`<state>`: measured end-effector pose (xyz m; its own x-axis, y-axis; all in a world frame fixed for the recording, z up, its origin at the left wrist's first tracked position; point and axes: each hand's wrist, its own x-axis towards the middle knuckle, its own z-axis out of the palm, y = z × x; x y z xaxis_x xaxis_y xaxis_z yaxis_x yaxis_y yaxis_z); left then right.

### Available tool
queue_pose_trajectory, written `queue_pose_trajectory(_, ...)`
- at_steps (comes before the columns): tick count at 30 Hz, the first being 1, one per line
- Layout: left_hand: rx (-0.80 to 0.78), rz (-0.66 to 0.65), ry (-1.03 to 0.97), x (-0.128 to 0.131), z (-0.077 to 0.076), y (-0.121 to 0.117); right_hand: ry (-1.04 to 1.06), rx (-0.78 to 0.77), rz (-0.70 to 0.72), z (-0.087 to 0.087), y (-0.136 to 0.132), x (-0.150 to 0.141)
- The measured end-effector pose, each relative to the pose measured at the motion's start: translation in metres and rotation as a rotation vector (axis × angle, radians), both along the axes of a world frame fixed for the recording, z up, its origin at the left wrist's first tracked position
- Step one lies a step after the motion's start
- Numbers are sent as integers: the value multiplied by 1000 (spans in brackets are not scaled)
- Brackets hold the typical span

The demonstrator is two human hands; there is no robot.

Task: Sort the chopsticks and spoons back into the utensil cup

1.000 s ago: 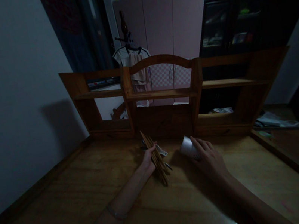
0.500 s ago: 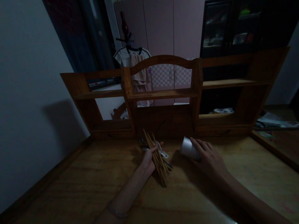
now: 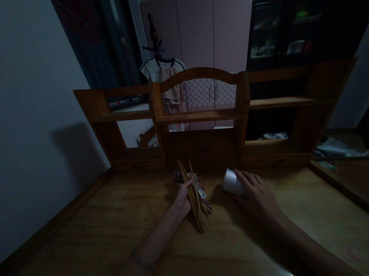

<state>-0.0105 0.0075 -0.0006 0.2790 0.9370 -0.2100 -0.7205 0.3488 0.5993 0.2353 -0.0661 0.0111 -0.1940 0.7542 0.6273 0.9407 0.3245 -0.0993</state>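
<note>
My left hand is closed around a bundle of chopsticks, held at a slant over the wooden desk. A white spoon-like utensil and some darker metal utensils are bunched with them; their exact kinds are hard to make out in the dim light. To the right, my right hand grips a silvery-white cylindrical container, tilted with one end toward the chopsticks. The fingers cover its other end, and its inside is not visible.
A wooden shelf unit with open compartments runs along the back of the desk. A wall borders the left side. Behind stand a pink wardrobe and a dark cabinet.
The chopsticks and utensils in my left hand have shifted slightly, with the lower ends swinging a little to the left. My right hand and the container look unmoved.
</note>
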Motion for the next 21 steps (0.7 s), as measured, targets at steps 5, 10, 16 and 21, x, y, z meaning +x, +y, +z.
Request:
queue_pose_trajectory(5, 69, -21, 4, -3, -3, 3, -4, -10, -5, 3, -3, -1)
queue_pose_trajectory(10, 158, -24, -13, -5, -7, 11, 8, -28, -15, 4, -3, -2)
queue_pose_trajectory(16, 224, -64, -37, -6, -4, 9, 15, -21, 10, 4, -2, -2)
queue_pose_trajectory(21, 219, -124, -15, -8, -3, 11, 18, -25, -7, 3, -1, -2)
